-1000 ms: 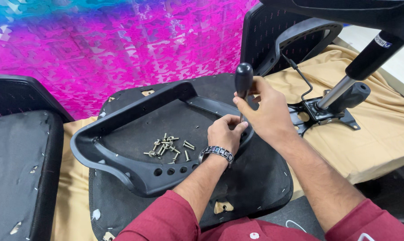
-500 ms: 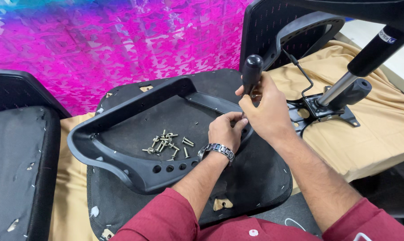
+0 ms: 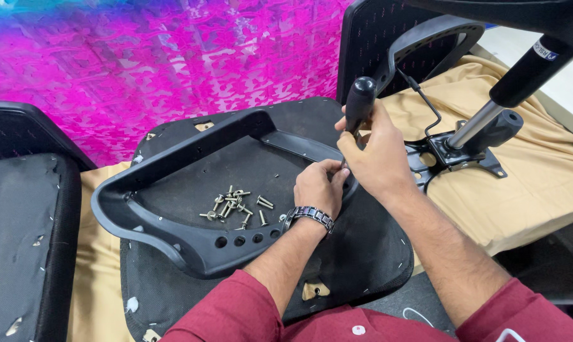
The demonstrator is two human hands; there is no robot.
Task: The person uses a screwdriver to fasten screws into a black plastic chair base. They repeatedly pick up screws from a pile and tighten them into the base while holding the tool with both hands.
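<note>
A: What is held by the right hand (image 3: pixel 378 158)?

B: A screwdriver (image 3: pixel 359 104) with a black handle is gripped in it, the fingers closed tight round the handle. The tool is held nearly upright, its tip pointed down at the right rim of the frame (image 3: pixel 172 240). The shaft is hidden behind the hands.

A: And the left hand (image 3: pixel 318 187)?

B: It is curled at the foot of the screwdriver, fingertips pinched together just where the tip meets the frame. Whether a screw is pinched there cannot be told. A metal watch (image 3: pixel 308 216) is worn on that wrist.

A: Where is the frame placed?

B: The black plastic frame is laid flat on an upturned seat pad (image 3: pixel 362 253), which is lying on a desk draped in tan cloth (image 3: pixel 527 202). A row of round holes is seen along the frame's near edge.

A: What else is seen nearby?

B: A small heap of screws (image 3: pixel 232 206) is scattered on the pad inside the frame, left of the left hand. To the right, a chair mechanism (image 3: pixel 454 155) with a gas cylinder (image 3: pixel 514 85) is set on the cloth. Another seat (image 3: pixel 20 240) is seen at the far left, and a pink patterned sheet (image 3: pixel 172 57) is hung behind.
</note>
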